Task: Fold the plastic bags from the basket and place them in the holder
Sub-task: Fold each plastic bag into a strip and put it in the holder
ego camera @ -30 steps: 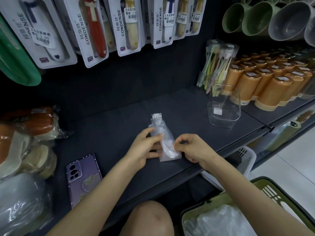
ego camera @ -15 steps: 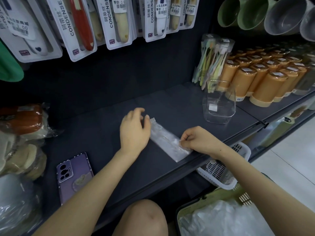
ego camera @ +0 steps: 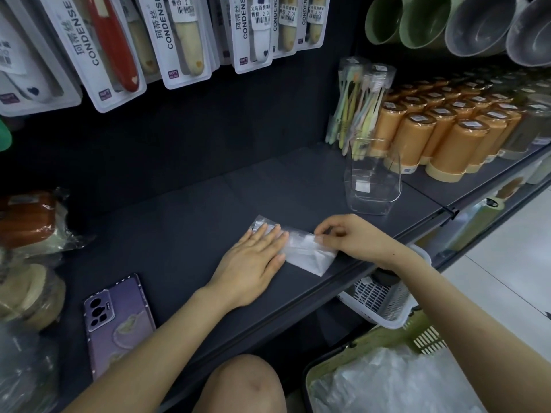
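A clear plastic bag [ego camera: 307,253], folded into a narrow strip, lies flat on the dark shelf [ego camera: 185,231] near its front edge. My left hand [ego camera: 253,257] presses down on the strip's left part with straight fingers. My right hand [ego camera: 348,236] pinches the strip's right end between thumb and fingertips. The clear plastic holder [ego camera: 372,180] stands upright on the shelf, behind and to the right of my hands. A green basket [ego camera: 384,335] with more crumpled plastic bags [ego camera: 396,383] sits on the floor at the lower right.
A purple phone [ego camera: 117,317] lies on the shelf at the left. Wrapped goods [ego camera: 29,222] crowd the left end. Orange canisters [ego camera: 441,138] and packed toothbrushes [ego camera: 357,105] fill the right. A white basket [ego camera: 378,299] sits under the shelf edge. My knee [ego camera: 241,383] is below.
The bag went from held upright to lying flat on the shelf. My left hand moved from its far end to pressing flat on it; my right hand stayed pinching the near end.
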`<act>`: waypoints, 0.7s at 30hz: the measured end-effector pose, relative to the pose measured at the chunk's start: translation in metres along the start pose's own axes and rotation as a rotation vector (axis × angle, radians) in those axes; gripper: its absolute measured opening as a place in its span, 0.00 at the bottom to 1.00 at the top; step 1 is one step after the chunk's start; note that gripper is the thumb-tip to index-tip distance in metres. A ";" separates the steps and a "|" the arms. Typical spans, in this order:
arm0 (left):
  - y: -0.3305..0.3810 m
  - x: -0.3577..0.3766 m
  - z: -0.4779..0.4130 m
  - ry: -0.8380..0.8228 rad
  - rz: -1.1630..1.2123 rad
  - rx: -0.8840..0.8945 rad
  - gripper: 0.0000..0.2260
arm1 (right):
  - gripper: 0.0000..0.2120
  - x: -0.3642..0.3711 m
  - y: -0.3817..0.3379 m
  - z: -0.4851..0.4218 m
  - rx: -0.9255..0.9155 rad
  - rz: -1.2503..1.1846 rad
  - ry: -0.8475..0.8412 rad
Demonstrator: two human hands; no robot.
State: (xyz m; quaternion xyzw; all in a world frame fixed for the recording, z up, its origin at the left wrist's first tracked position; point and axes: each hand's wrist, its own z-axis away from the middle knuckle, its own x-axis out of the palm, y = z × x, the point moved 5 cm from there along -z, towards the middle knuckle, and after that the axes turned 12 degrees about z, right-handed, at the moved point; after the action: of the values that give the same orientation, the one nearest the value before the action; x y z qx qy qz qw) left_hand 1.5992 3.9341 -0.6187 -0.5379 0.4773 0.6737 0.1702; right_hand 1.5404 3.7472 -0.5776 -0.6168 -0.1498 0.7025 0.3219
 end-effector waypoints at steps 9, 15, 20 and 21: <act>0.004 0.003 -0.003 0.018 -0.006 -0.063 0.49 | 0.17 0.044 -0.030 0.041 -0.145 0.740 0.748; 0.006 0.003 -0.003 0.028 -0.035 -0.090 0.49 | 0.14 0.032 0.005 0.053 -0.163 0.586 0.670; 0.006 0.005 -0.003 0.030 -0.059 -0.098 0.49 | 0.21 0.031 0.003 0.053 -0.260 0.474 0.586; 0.006 0.005 -0.003 0.030 -0.060 -0.095 0.49 | 0.22 0.033 -0.002 0.051 -0.282 0.496 0.563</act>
State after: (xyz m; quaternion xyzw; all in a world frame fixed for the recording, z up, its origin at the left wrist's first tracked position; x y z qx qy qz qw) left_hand 1.5946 3.9275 -0.6199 -0.5694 0.4309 0.6821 0.1575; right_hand 1.4908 3.7794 -0.5922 -0.8408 0.0028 0.5349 0.0834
